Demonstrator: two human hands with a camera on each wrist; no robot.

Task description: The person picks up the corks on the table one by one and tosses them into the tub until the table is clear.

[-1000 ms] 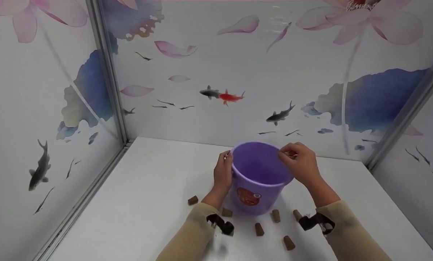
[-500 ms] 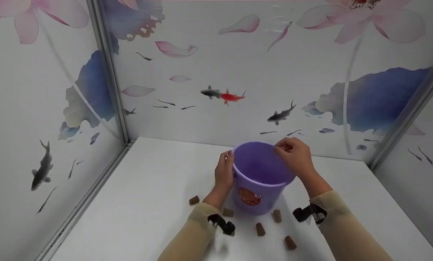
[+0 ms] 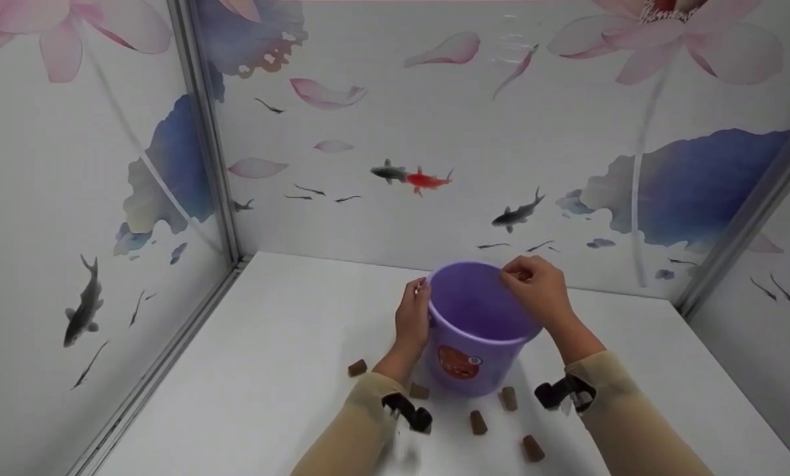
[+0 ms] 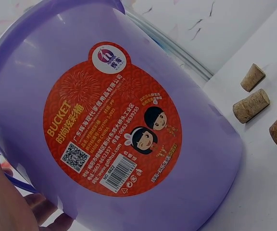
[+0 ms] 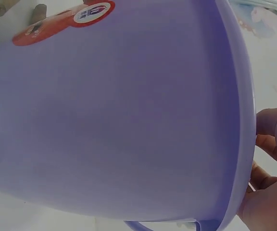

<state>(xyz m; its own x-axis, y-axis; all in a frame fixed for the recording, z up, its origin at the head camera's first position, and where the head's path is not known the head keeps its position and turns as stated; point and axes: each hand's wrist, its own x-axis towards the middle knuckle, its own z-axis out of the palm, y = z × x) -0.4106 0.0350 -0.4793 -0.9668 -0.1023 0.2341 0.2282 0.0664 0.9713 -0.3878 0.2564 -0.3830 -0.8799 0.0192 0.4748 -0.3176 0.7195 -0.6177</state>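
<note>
A purple plastic bucket (image 3: 500, 360) with a red label stands mouth-up on the white table, leaning slightly. My left hand (image 3: 410, 324) grips its left side near the rim; in the left wrist view the fingers (image 4: 41, 209) reach around beside the handle. At the right rim is my right hand (image 3: 537, 291), its fingers curled and fingertips over the bucket's mouth. In the right wrist view the thumb (image 5: 268, 207) meets the rim, which hides the fingertips, so I cannot tell whether they hold anything. Several brown corks (image 3: 478, 422) lie around the bucket's near side.
One cork (image 3: 357, 367) lies apart at the left. White panels painted with fish and lotus flowers (image 3: 666, 43) enclose the table at the back and sides, joined by metal posts (image 3: 203, 132). Black wrist mounts (image 3: 408, 411) sit on both sleeves.
My right hand has moved slightly left, bringing its fingertips further over the bucket's mouth. Its wrist mount now covers a cork at the right. My left hand keeps its grip on the bucket.
</note>
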